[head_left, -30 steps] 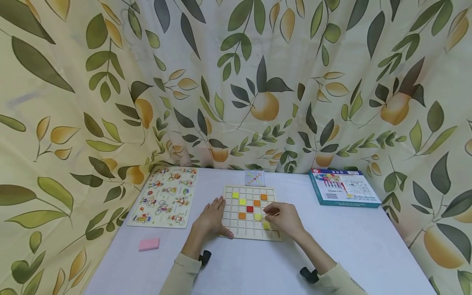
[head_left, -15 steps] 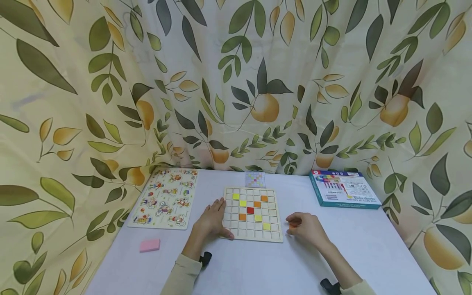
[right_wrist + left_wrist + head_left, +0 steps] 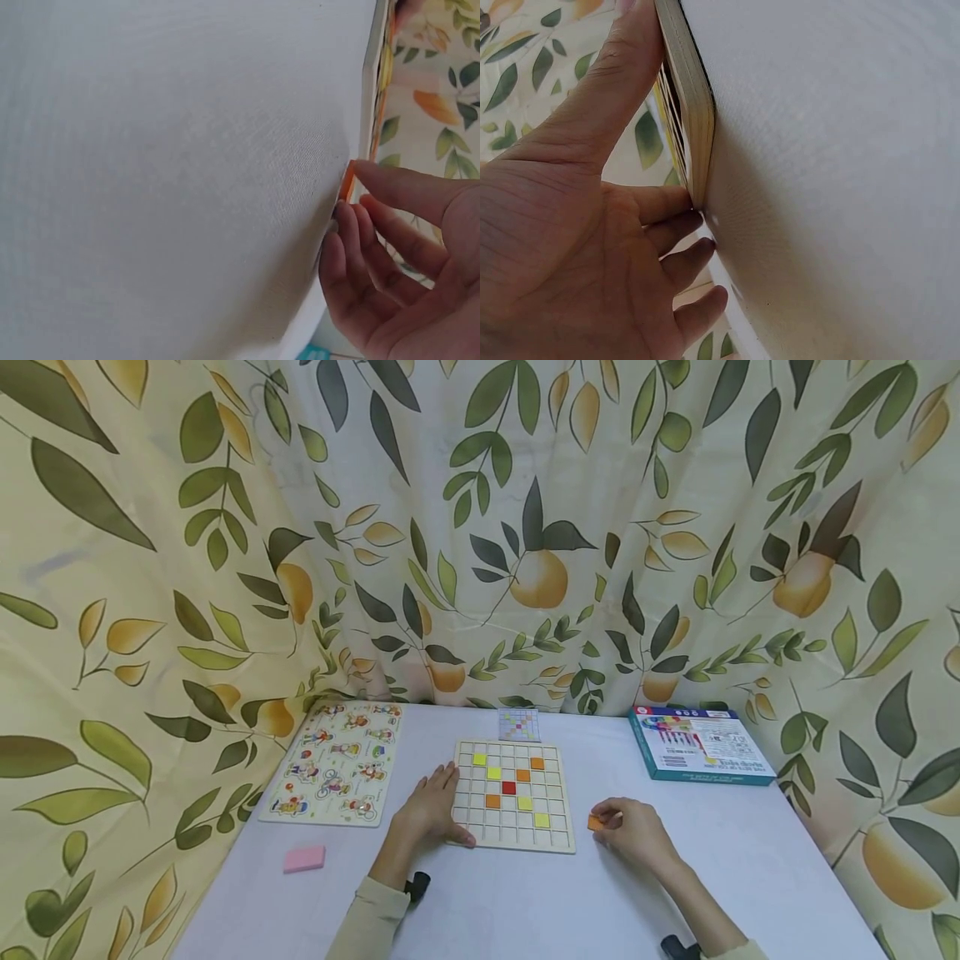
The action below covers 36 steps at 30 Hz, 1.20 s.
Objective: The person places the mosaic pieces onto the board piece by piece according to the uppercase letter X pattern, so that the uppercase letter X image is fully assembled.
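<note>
A pale wooden grid board (image 3: 517,839) lies in the middle of the table, with several yellow and orange square tiles and one red tile (image 3: 508,787) in its cells. My left hand (image 3: 429,806) rests along the board's left side, fingers extended and thumb at the near left corner. In the left wrist view, the spread thumb and fingertips meet the board's edge (image 3: 694,112). Right of the board, my right hand (image 3: 636,835) pinches an orange tile (image 3: 595,822) between thumb and fingers, low over the cloth. The right wrist view shows this tile's orange edge (image 3: 347,182) at the thumb tip.
A small pattern card (image 3: 518,724) lies just behind the board. At the back left is a board with cartoon pictures (image 3: 330,764), with a pink block (image 3: 303,859) nearer me. A teal-sided box (image 3: 701,745) lies back right, and a leaf-patterned curtain (image 3: 525,552) hangs behind.
My right hand has moved from over the board's right side to the table on its right, where an orange tile shows in its fingers. The left hand and the board's tiles stay put.
</note>
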Each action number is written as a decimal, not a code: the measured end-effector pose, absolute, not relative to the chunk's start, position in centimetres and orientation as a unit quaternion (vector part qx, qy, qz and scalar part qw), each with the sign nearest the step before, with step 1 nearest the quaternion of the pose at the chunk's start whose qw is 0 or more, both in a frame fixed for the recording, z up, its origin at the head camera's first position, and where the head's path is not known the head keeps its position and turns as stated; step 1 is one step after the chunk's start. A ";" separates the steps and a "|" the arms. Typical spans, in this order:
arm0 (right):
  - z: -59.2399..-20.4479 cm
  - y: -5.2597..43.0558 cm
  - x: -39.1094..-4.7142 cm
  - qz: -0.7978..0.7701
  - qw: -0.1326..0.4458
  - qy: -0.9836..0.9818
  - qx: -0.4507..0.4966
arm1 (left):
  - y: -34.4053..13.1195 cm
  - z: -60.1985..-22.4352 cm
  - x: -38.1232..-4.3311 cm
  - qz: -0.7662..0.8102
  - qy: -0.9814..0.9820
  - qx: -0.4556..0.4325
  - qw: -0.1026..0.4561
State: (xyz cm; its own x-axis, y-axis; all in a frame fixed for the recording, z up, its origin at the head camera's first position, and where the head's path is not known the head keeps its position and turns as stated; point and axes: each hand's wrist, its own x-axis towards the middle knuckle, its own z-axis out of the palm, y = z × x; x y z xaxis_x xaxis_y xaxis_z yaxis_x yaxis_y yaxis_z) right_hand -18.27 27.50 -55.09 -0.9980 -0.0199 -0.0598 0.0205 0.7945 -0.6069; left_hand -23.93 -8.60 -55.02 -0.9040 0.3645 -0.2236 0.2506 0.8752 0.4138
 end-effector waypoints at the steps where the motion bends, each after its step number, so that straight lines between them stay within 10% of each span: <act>1: -55.1 27.5 -18.3 -0.319 0.027 0.947 -0.001 | -8.6 -55.0 -23.9 0.190 0.957 0.161 0.150; 36: -54.2 24.8 -20.7 -0.393 -0.010 0.919 -0.027 | -8.7 -55.1 -24.0 0.177 0.959 0.161 0.151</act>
State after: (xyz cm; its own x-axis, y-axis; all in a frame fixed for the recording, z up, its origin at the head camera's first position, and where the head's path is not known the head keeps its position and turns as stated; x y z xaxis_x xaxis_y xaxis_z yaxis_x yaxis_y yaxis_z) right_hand -20.66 24.76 -54.23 -0.9983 -0.0416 0.0406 -0.0581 0.6889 -0.7225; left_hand -23.99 -8.74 -55.13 -0.9025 0.3617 -0.2336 0.2544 0.8857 0.3884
